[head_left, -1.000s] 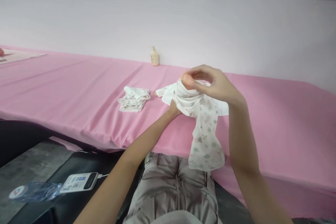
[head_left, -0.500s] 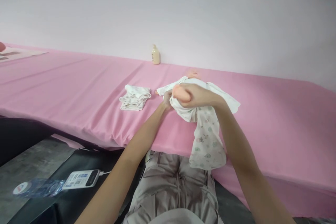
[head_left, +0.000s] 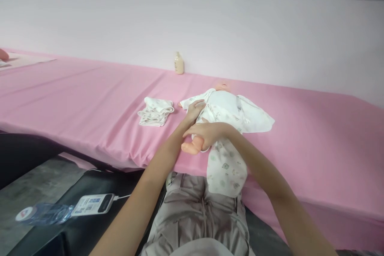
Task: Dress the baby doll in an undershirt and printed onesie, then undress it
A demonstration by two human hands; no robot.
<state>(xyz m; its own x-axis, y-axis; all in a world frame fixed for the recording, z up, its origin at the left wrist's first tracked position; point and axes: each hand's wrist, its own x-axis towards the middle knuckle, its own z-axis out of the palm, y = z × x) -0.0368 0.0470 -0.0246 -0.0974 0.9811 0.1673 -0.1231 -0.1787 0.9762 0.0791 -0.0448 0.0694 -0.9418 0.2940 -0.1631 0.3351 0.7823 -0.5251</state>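
Observation:
A baby doll [head_left: 223, 100] lies on its back on the pink-covered table, dressed in a white printed garment [head_left: 258, 118]. My left hand [head_left: 195, 111] rests against the doll's side, its fingers stretched over the cloth. Closer to me, my right hand [head_left: 207, 133] is wrapped round the doll's leg, just above the bare foot [head_left: 192, 146]. A loose printed leg of the garment [head_left: 227, 168] hangs over the table's front edge. The doll's other leg cannot be made out.
Left of the doll lies a folded white cloth [head_left: 155, 111]. A cream bottle [head_left: 179, 64] stands by the wall. On a black chair [head_left: 105, 184] lie a phone [head_left: 93, 205] with a cable and a clear water bottle [head_left: 45, 213]. A mat [head_left: 30, 59] is at far left.
My right hand has lowered the doll's foot toward me and to the left. My left hand has shifted slightly up the doll's side, and its fingers now lie stretched out.

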